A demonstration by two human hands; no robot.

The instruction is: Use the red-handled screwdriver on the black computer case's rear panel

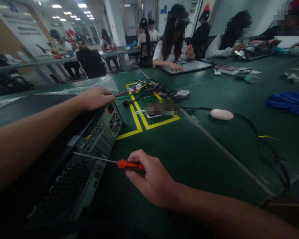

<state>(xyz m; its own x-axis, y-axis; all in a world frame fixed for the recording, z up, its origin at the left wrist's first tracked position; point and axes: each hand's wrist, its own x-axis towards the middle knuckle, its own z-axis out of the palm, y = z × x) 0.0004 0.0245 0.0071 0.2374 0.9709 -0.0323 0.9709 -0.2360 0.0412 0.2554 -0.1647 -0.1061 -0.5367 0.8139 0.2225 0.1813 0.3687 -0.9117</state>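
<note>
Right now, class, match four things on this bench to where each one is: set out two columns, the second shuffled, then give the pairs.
1 screwdriver
2 computer case
3 mouse
4 cable tangle

A across the yellow tape lines
B gripped in the right hand
C under the left hand
D on the green mat, right of the tape

Pairs: 1-B, 2-C, 3-D, 4-A
</note>
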